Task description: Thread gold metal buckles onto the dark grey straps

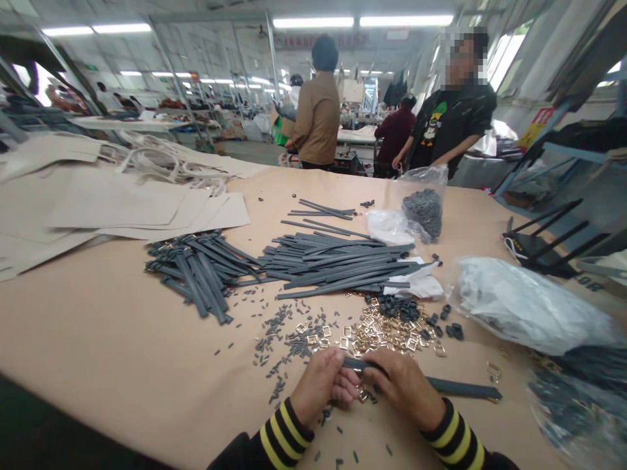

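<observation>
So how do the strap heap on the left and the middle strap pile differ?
The left heap fans out in several directions, while the middle pile lies mostly sideways. The left heap shows gold glints; the middle pile shows none I can see. Both are made of dark grey straps.

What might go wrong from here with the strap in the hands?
The left hand and right hand hold a dark strap just beside the pile of gold buckles, so a sleeve or the strap could snag or scatter some. Small dark pieces lie loose around the work and might get swept along or mixed with the buckles.
</observation>
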